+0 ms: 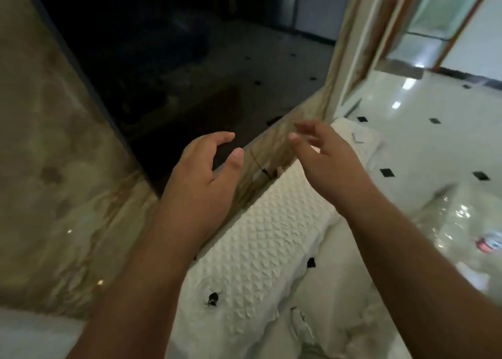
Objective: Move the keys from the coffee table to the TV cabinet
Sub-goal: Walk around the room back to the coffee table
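Observation:
My left hand [201,179] and my right hand [326,163] are both raised in front of me, fingers apart, holding nothing. Below them runs a white surface with a raised textured pattern [271,222], set along the foot of a marbled wall panel; it may be the TV cabinet top. On it, near my left forearm, lies a small dark shiny object [213,299] that may be the keys; it is too small and blurred to tell. The coffee table is not in view.
A large dark screen [163,59] fills the upper middle and reflects the room. Marbled panelling [54,154] frames it on the left. A white tiled floor with black diamonds [434,130] lies to the right. Crinkled clear plastic with a red-and-white item [486,244] sits at the right edge.

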A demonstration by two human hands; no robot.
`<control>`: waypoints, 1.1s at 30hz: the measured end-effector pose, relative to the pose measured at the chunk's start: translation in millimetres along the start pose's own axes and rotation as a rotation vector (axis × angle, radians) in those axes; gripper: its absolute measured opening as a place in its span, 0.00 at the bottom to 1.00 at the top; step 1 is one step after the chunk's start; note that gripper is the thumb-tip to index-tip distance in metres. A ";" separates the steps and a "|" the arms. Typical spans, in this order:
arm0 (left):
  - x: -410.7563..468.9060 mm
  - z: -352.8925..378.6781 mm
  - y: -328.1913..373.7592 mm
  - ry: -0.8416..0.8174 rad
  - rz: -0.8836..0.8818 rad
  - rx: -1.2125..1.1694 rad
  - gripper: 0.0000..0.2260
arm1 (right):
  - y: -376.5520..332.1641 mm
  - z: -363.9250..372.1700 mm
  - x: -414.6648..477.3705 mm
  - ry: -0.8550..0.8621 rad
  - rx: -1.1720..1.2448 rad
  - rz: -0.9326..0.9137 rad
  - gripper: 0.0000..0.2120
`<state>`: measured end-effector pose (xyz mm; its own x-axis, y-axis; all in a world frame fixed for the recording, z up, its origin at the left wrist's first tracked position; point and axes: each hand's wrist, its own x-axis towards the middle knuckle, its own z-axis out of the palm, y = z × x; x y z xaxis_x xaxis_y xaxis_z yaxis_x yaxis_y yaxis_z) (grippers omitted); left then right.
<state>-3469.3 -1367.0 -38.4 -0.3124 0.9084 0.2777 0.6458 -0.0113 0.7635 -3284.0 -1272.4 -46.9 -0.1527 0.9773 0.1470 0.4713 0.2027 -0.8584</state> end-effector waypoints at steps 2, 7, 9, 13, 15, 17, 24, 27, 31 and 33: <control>2.2 18.2 3.9 -0.100 0.031 -0.034 0.17 | 15.3 -14.8 -15.7 0.086 -0.036 0.056 0.21; 3.0 72.0 26.9 -0.309 0.128 -0.068 0.19 | 53.6 -56.7 -57.3 0.261 -0.071 0.232 0.21; 1.4 100.7 41.7 -0.431 0.148 -0.095 0.17 | 73.3 -80.0 -78.3 0.344 -0.093 0.310 0.22; -2.0 152.5 71.8 -0.593 0.190 -0.166 0.16 | 109.0 -121.0 -111.5 0.476 -0.105 0.433 0.22; -5.6 177.5 84.1 -0.630 0.224 -0.180 0.16 | 124.4 -138.6 -121.7 0.525 -0.098 0.474 0.22; -9.6 199.8 95.6 -0.658 0.255 -0.168 0.16 | 139.4 -155.0 -128.6 0.565 -0.092 0.495 0.21; -5.4 257.5 137.7 -0.689 0.308 -0.137 0.17 | 181.9 -204.4 -113.6 0.590 -0.026 0.534 0.21; 4.0 274.7 147.2 -0.675 0.300 -0.124 0.17 | 193.3 -223.0 -95.6 0.579 -0.011 0.500 0.21; 15.0 295.7 156.6 -0.650 0.298 -0.104 0.17 | 207.6 -246.9 -77.0 0.576 -0.024 0.472 0.21; 19.3 304.8 157.5 -0.653 0.295 -0.082 0.17 | 215.7 -253.8 -71.0 0.571 -0.017 0.483 0.21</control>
<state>-3161.3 -1223.8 -90.5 0.3637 0.9268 0.0933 0.5767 -0.3027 0.7588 -2951.1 -1282.4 -117.8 0.5469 0.8372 -0.0078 0.3862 -0.2605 -0.8849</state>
